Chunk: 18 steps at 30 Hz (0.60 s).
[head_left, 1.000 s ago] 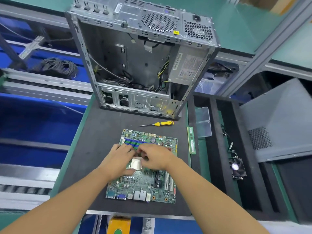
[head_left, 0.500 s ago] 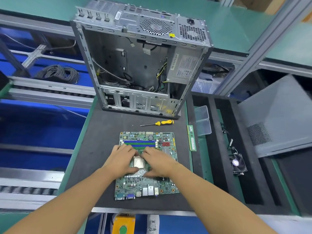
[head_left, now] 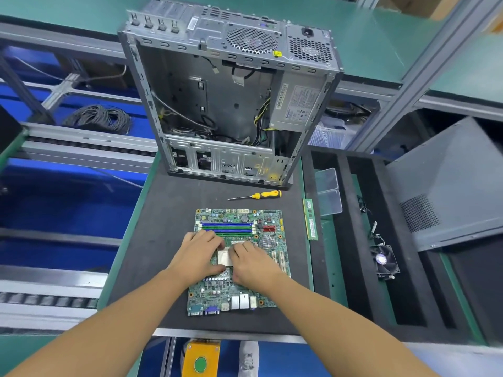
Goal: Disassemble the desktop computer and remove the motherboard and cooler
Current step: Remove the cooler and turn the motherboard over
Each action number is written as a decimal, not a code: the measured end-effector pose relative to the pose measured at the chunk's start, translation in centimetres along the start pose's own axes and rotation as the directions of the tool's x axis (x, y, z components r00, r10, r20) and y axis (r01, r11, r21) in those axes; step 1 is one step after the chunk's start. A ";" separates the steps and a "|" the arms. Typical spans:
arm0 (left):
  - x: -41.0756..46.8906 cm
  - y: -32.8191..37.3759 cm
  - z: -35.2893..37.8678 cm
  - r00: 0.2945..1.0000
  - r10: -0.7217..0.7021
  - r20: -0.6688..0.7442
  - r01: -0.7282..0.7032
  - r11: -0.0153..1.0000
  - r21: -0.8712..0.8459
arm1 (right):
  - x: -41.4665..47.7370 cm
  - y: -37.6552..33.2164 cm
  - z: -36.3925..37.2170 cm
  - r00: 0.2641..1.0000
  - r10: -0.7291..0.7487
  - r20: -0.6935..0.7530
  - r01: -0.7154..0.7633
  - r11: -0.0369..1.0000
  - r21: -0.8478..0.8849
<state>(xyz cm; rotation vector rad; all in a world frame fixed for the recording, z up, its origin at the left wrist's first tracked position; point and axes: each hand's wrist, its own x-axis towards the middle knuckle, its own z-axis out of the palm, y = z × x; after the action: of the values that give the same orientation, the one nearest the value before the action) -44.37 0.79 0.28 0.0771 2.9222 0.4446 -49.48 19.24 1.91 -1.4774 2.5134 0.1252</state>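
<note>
Head view, looking down on the bench. The motherboard (head_left: pixel 239 259) lies flat on the black mat (head_left: pixel 163 213) at lower centre of the frame, well apart from the open case (head_left: pixel 226 104) standing at upper centre. Its long axis runs from the bottom of the frame toward the top. Both hands rest on the middle of the board, on either side of the silver chip (head_left: pixel 224 259). The left hand (head_left: pixel 196 257) has bent fingers at the chip's left edge; whether they pinch it cannot be told. The right hand (head_left: pixel 254 263) lies with fingers nearly straight, tips touching the chip's upper right edge, grasping nothing that can be seen. The chip thus sits between the hands, equally near to each.

The cooler (head_left: pixel 383 261) lies in the tray at right centre, nearer the right hand. A screwdriver (head_left: pixel 261 195) lies between case and board; a memory stick (head_left: pixel 310 220) lies just beside the board's right edge. Judged from this layout, both removals appear done.
</note>
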 end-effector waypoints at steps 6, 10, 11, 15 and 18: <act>0.0 0.0 -0.1 1.000 0.014 -0.004 -0.014 1.000 0.004 | 1.1 2.6 -2.1 0.995 -0.041 0.089 0.024 0.982 0.188; -0.2 0.0 0.0 1.000 0.021 -0.008 -0.021 1.000 0.005 | 1.1 3.6 -2.3 0.993 -0.067 0.093 0.033 0.945 0.327; -0.3 0.0 0.0 1.000 0.020 -0.009 -0.020 1.000 0.003 | 1.2 3.7 -2.3 0.993 -0.055 0.102 0.015 0.932 0.363; -0.2 0.0 0.0 1.000 0.008 0.001 -0.008 1.000 0.002 | 1.9 3.8 -2.3 0.981 0.164 0.105 -0.195 0.833 0.518; -0.2 0.0 0.2 1.000 0.006 0.001 -0.006 1.000 -0.025 | 2.5 3.0 -2.0 0.921 0.354 0.163 -0.373 0.684 0.626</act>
<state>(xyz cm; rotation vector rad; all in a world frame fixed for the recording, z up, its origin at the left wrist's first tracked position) -44.16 0.81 0.07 0.0826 2.9151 0.4812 -53.53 18.23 3.20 -0.6788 2.4086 -0.6070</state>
